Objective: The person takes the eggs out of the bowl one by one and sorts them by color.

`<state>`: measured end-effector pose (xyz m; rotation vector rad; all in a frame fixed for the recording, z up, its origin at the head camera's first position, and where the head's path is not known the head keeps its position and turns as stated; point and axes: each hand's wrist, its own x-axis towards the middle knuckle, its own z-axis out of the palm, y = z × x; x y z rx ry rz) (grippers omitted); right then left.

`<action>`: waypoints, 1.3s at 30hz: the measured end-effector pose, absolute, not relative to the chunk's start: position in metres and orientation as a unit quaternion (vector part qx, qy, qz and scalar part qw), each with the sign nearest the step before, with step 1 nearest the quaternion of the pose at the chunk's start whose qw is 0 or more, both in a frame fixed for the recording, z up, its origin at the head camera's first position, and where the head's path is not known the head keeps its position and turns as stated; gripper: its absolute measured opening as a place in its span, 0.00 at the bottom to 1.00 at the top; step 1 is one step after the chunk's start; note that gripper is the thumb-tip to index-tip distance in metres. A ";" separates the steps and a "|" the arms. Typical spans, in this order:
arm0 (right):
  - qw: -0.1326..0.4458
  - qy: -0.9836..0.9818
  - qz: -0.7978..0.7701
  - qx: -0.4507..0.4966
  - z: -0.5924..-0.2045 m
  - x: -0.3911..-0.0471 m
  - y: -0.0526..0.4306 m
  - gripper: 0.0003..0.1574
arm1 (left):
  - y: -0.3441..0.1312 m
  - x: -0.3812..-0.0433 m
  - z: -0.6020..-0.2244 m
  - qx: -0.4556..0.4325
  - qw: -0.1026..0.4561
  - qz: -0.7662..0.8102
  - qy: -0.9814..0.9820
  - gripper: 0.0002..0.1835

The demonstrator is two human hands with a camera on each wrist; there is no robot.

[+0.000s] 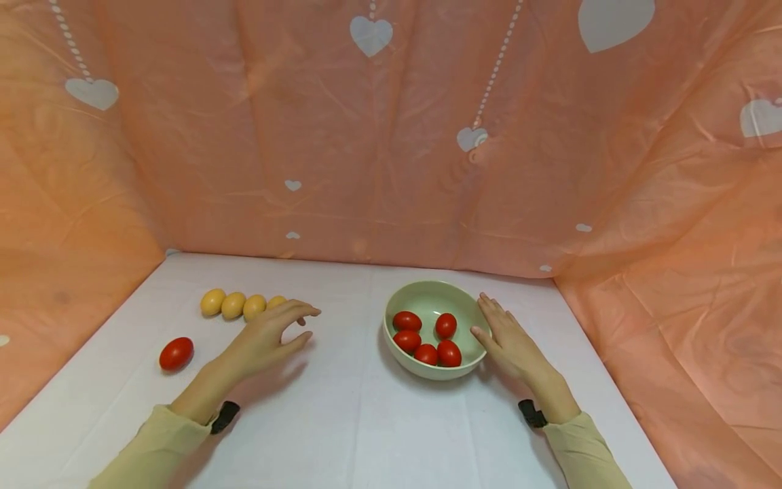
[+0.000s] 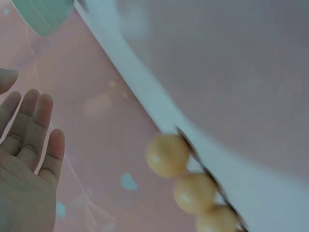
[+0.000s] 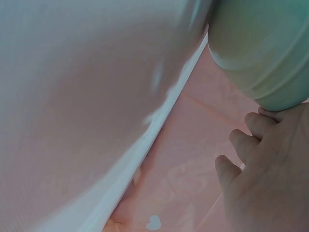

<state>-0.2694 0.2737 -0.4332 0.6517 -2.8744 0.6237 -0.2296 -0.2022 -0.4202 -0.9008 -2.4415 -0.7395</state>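
Observation:
My left hand hovers above the white table, fingers loosely extended and holding nothing. Beyond its knuckles lies a row of several yellow eggs, partly covered by the hand. A single red egg rests left of that forearm. On the right stands a light green bowl with several red eggs inside. At the bowl's right rim, my right hand touches with fairly straight fingers, its thumb reaching over the edge. In the right wrist view the fingers lie against the bowl's outside near the rim; the thumb is hidden.
A white cloth covers the table. Peach curtains with pale hearts hang behind it and along both sides. Each wrist carries a small black device under the sleeve cuff.

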 end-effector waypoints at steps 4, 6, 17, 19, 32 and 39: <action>0.058 -0.953 0.208 0.212 -0.433 -0.268 0.274 0.46 | -0.180 -0.240 -0.418 -0.354 0.211 -0.278 -0.868 0.21; 0.056 -0.954 0.207 0.211 -0.433 -0.267 0.275 0.46 | -0.170 -0.244 -0.417 -0.361 0.204 -0.281 -0.866 0.21; 0.059 -0.955 0.201 0.209 -0.433 -0.268 0.277 0.46 | -0.114 -0.266 -0.404 -0.397 0.175 -0.292 -0.852 0.19; 0.061 -0.955 0.199 0.210 -0.433 -0.269 0.277 0.46 | -0.103 -0.270 -0.401 -0.405 0.169 -0.293 -0.849 0.19; 0.068 -0.952 0.202 0.219 -0.433 -0.271 0.273 0.45 | -0.044 -0.292 -0.392 -0.439 0.094 -0.278 -0.849 0.18; 0.068 -0.953 0.201 0.218 -0.434 -0.272 0.273 0.45 | -0.015 -0.308 -0.390 -0.437 0.050 -0.209 -0.873 0.19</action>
